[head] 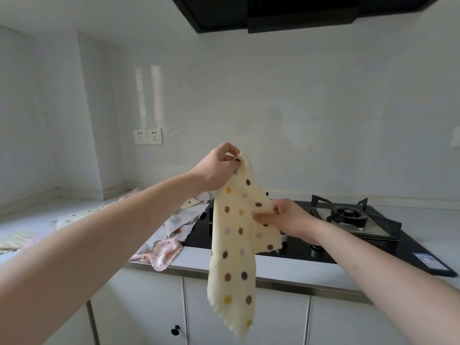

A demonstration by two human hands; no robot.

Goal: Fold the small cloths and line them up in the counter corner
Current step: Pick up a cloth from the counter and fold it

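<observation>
A cream cloth with coloured dots (234,245) hangs in the air in front of the counter edge. My left hand (219,168) pinches its top corner, held high. Lower and to the right, my right hand (286,217) pinches the cloth's side edge. Behind my left forearm a loose heap of small cloths (184,217) lies on the counter, with a pink patterned one (164,255) at the front edge. Another dotted cloth (82,215) lies further left, and a folded pale cloth (15,241) sits at the far left.
A black gas hob (321,247) with a burner (348,215) fills the counter to the right. The white counter (32,207) runs left into a wall corner. Two sockets (148,136) are on the back wall. Cabinet doors (249,317) are below.
</observation>
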